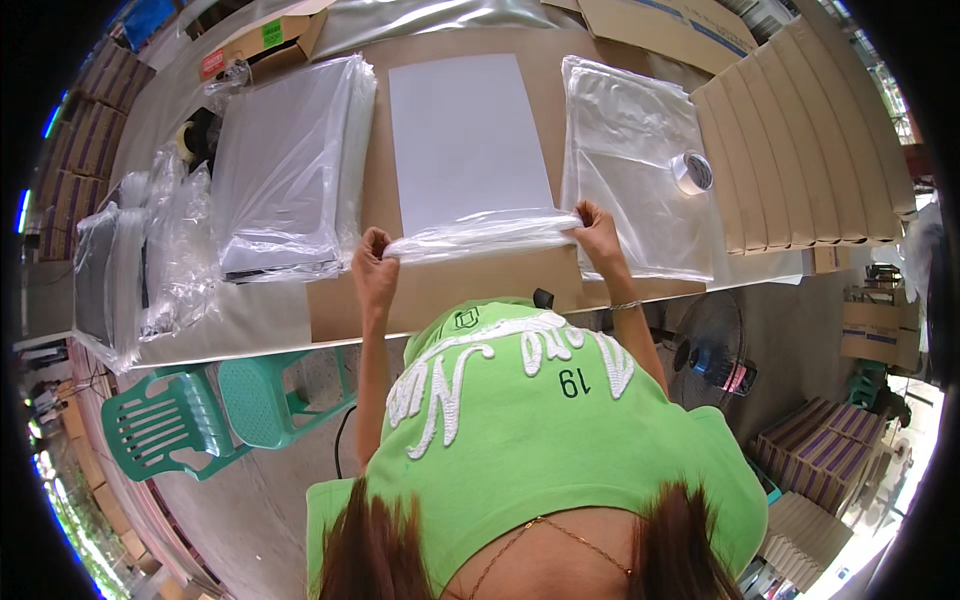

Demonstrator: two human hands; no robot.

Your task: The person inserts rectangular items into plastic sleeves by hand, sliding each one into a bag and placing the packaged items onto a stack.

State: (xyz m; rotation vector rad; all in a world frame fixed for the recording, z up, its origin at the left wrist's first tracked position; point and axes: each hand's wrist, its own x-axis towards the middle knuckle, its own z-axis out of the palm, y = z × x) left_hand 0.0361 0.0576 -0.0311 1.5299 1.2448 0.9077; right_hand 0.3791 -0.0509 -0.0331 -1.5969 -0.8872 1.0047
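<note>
A large pale grey sheet (470, 140) lies flat before me on a brown cardboard piece (450, 300). Across its near end runs a bunched clear plastic bag (485, 236), stretched between my hands. My left hand (374, 270) pinches the bag at its left corner, and my right hand (597, 240) pinches it at the right corner. How far the sheet reaches into the bag I cannot tell. Left of the sheet rests a stack of plastic-wrapped sheets (285, 170). To the right, flat clear bags (630, 220) lie in a pile with a tape roll (691, 173) on top.
Folded brown cartons (800, 140) stand in a row at the right. Crumpled plastic packs (180, 250) and a tape dispenser (200, 137) sit at the left, with an open cardboard box (262, 48) behind. Green plastic chairs (170, 425) and a fan (710, 355) stand below the table edge.
</note>
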